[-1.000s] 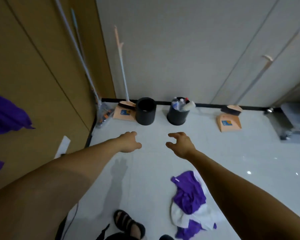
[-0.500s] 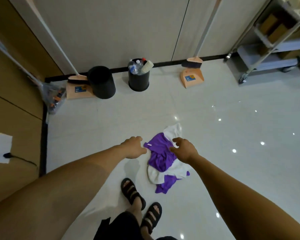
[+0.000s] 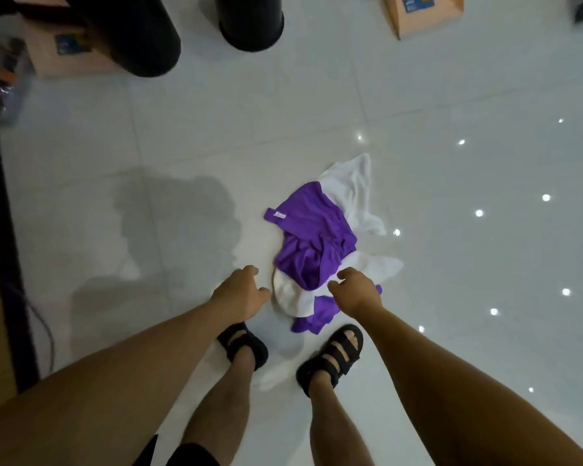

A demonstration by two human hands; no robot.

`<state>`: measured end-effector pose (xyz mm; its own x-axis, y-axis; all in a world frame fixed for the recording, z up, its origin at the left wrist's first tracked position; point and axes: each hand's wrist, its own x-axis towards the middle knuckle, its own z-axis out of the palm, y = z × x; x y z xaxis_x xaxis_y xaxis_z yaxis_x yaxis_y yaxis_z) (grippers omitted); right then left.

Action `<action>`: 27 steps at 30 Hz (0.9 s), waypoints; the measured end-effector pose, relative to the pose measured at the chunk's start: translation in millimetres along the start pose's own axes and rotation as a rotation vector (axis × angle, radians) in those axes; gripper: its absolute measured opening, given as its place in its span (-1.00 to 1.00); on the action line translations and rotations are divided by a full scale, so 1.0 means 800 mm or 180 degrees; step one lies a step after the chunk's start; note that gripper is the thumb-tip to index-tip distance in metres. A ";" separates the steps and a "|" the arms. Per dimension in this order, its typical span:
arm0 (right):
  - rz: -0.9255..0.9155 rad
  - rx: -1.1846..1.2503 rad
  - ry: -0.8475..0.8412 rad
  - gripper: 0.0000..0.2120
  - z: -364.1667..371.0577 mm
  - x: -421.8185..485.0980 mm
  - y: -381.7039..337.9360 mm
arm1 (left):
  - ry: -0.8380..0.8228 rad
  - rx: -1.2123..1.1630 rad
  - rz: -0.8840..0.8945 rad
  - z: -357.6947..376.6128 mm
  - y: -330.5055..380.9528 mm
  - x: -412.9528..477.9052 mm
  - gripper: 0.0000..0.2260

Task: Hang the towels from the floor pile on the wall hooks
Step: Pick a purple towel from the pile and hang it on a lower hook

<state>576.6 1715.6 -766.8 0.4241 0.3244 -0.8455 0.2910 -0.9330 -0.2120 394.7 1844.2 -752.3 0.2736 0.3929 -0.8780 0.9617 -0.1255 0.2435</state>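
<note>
A pile of towels lies on the glossy white floor in front of my feet: a purple towel (image 3: 312, 240) with a small pink tag on top, a white towel (image 3: 352, 186) spread under it, and a second purple piece (image 3: 315, 314) at the near edge. My left hand (image 3: 239, 294) hovers just left of the pile with fingers loosely curled, holding nothing. My right hand (image 3: 357, 292) hangs over the pile's near right edge, fingers loosely curled, gripping nothing. No wall hooks are in view.
Two black bins (image 3: 138, 38) (image 3: 251, 25) stand at the far side. Peach dustpans (image 3: 424, 11) (image 3: 58, 52) lie beside them. A plastic bag (image 3: 0, 82) sits at far left by the dark baseboard (image 3: 0, 230). My sandalled feet (image 3: 244, 344) (image 3: 332, 358) stand just before the pile.
The view has tipped down from the wall to the floor. Both hands have dropped lower and closer to the towel pile, which now lies right in front of them.
</note>
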 end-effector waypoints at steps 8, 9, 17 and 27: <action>0.0241 0.0049 0.0001 -0.63 0.137 0.207 0.073 | 0.0208 -0.0199 -0.0125 0.145 -0.034 0.190 -0.58; 0.0317 0.0094 0.0061 -0.59 0.150 0.225 0.078 | 0.0213 -0.0199 -0.0171 0.158 -0.039 0.207 -0.57; 0.0427 0.0776 0.0515 -0.86 0.173 0.256 0.087 | 0.0135 -0.0161 0.0006 0.171 -0.046 0.233 -0.42; -0.0742 0.2726 0.0981 -0.85 -0.032 0.048 -0.049 | 0.0251 -0.0532 0.0945 0.004 0.073 0.060 -0.33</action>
<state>603.3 1768.7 -778.8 0.6787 0.4303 -0.5951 -0.2810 -0.5966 -0.7518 463.8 1853.0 -781.2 0.5357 0.4316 -0.7258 0.8274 -0.0965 0.5533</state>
